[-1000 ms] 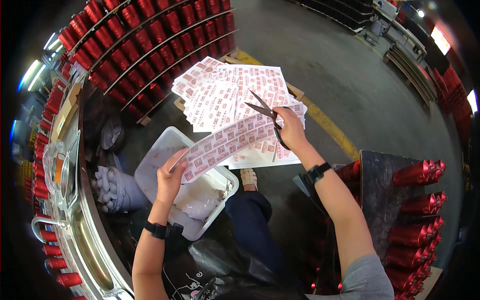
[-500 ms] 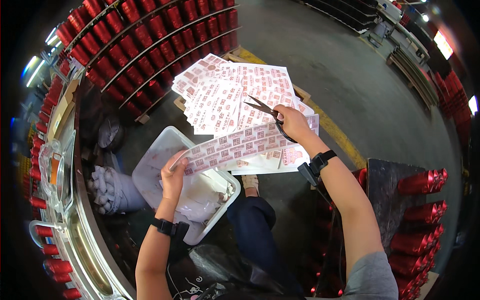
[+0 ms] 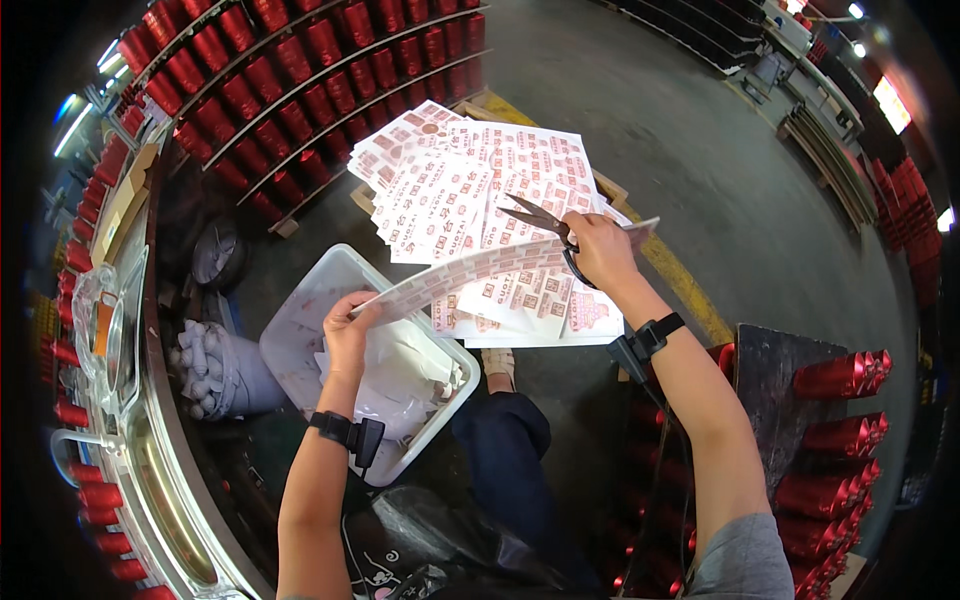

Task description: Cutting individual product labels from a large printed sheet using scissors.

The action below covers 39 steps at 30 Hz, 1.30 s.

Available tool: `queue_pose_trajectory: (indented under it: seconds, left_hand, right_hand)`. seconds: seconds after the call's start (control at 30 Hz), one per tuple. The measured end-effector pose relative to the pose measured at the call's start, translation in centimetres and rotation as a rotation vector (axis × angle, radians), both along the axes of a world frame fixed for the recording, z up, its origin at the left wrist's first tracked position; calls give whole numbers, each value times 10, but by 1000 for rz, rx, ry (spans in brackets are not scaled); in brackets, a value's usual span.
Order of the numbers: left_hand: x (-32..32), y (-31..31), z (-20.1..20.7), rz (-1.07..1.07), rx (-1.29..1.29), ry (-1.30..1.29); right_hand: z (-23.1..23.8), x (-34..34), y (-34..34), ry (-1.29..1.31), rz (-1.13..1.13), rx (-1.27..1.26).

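Note:
My left hand (image 3: 347,332) pinches the left end of a long strip of printed sheet (image 3: 470,268) with reddish-brown square designs. The strip spans across to my right hand (image 3: 604,252), tilted so its face is seen at a slant. Dark-handled scissors (image 3: 536,216) are held in my right hand, blades apart and pointing up-left. That hand also meets the strip near its right end; the exact grip there is hidden. Beneath and beyond lies a fanned pile of white printed sheets (image 3: 430,190). Below the strip, a white plastic bin (image 3: 288,290) contains paper offcuts and clear film.
Racks of red metallic cylinders (image 3: 320,45) rise at far left, and more red cylinders (image 3: 840,375) line a dark board at right. A pale bucket of white pieces (image 3: 235,375) stands left of the bin. A metal-edged counter (image 3: 165,480) runs along the left.
The strip has tipped flatter, so its printed face shows less, and it bows slightly. My right hand has shifted a little right with the scissors.

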State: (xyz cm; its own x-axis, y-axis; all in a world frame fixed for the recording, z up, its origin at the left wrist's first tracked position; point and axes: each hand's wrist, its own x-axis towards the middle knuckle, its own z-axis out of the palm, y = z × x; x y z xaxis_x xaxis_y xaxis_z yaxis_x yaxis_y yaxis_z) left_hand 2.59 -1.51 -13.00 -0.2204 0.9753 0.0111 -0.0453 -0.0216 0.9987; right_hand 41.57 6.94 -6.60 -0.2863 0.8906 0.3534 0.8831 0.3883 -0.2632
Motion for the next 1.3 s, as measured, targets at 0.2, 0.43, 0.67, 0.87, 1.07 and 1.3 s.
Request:
queue_pose_trajectory:
  seconds: [0.2,0.43,0.67,0.87,1.07,1.3]
  left_hand:
    - [0,2,14,15,134,398]
    - [70,31,58,-195,367,1263]
    - [150,77,28,-360,305,1365]
    - [147,83,37,-378,416,1324]
    - [83,27,75,-403,128,939]
    - [-10,-91,67,-299,-145,327]
  right_hand:
    - [-3,-3,4,8,11,30]
    - [0,-5,-1,-2,6,45]
    - [-3,-6,1,20,3,0]
    - [6,-1,6,107,-1,83]
    - [32,-2,-51,463,-137,154]
    - [-22,-17,-160,1231,-119,-743]
